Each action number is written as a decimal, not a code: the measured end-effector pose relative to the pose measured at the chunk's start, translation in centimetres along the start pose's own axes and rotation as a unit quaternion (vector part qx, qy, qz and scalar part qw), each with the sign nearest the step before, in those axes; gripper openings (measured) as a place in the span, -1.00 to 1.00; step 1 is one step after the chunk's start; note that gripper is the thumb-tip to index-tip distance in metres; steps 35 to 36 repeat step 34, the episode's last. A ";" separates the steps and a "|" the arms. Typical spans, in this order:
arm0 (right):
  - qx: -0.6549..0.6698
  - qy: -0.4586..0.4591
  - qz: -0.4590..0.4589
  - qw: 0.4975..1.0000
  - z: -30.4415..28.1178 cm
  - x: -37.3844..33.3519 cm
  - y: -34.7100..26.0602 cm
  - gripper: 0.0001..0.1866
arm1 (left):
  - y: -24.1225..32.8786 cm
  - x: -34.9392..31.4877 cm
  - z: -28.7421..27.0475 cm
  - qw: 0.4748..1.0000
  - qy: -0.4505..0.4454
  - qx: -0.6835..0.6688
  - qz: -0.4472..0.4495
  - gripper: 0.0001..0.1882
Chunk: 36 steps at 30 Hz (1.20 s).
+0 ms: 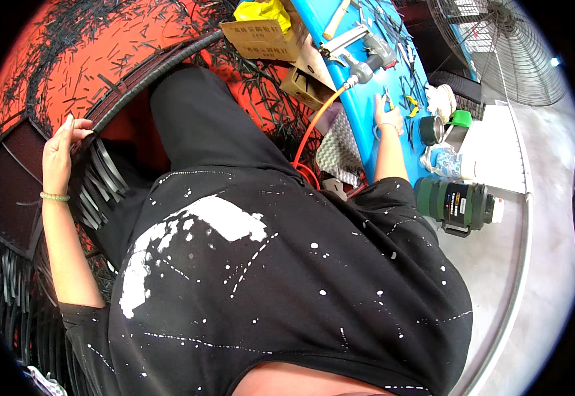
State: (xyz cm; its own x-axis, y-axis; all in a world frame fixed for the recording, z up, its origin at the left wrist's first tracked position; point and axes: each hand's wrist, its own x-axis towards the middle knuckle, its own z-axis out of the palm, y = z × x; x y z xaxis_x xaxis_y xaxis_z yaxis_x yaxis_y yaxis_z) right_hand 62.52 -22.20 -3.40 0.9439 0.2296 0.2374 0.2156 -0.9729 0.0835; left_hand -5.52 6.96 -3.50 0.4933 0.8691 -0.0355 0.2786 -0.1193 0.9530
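At the left, my left hand (59, 155) is by the black wrapped rim (132, 92) of a woven frame, its fingers bent toward the rim. Whatever lies between those fingertips is too small to make out. Dark and grey flat strips (99, 181) hang below the rim beside this hand. My right hand (389, 119) reaches over the blue table (363, 109), its fingers closed around the lower end of small pliers (387, 98). Next to it lies a yellow curved piece (413, 104). A nail gun (370, 63) with an orange hose (314, 122) rests farther up the table.
Cut black strips lie scattered over red cloth (69, 86). Cardboard boxes (261, 43), one holding a yellow bag (264, 13), stand beside the table. A green flask (455, 203), an open cup (430, 130) and a large fan (498, 46) are at the right.
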 end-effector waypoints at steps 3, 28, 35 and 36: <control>-0.046 -0.035 0.040 0.998 -0.6 -1.5 -0.2 0.11 | -0.7 -0.3 0.7 0.999 0.042 -0.008 0.027 -0.49; 0.232 -0.008 -0.850 0.472 -14.1 -27.0 -33.4 -0.33 | 0.4 -0.1 1.3 0.991 0.123 -0.002 -0.047 -0.42; 0.207 -0.051 -0.850 0.483 -14.5 -28.2 -34.0 -0.33 | 0.2 0.1 1.3 0.991 0.116 -0.006 -0.063 -0.42; 0.207 -0.051 -0.850 0.483 -14.5 -28.2 -34.0 -0.33 | 0.2 0.1 1.3 0.991 0.116 -0.006 -0.063 -0.42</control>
